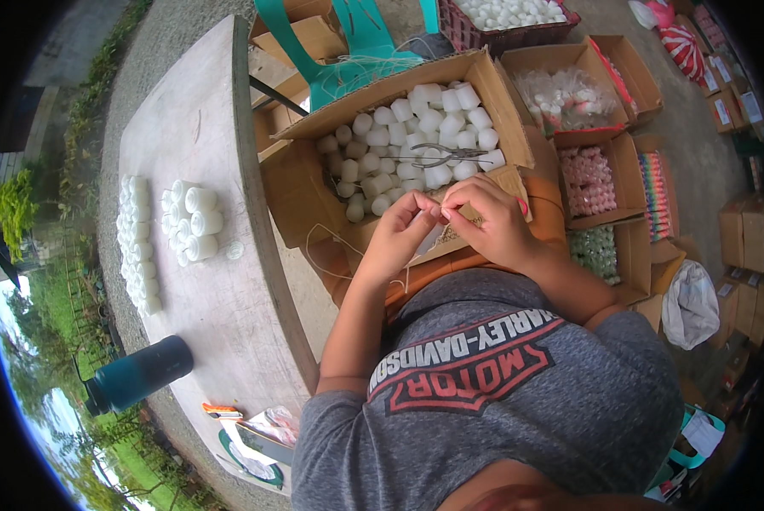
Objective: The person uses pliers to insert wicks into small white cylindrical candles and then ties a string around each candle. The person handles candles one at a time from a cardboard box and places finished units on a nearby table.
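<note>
Where the fingertips of the left hand (396, 232) and right hand (499, 226) meet, whatever they pinch is too small to tell. Just beneath, by the near edge of the open cardboard box (301, 192), tan bits (452, 236) are partly covered and too small to identify. A pale cord (308, 249) disappears behind the left forearm. Inside the box, upper white pieces (396, 134) hide lower ones. A grey shirt (475, 426) covers the worktop's (237, 341) near right corner. A teal chair (360, 81) is cut off by the top edge.
</note>
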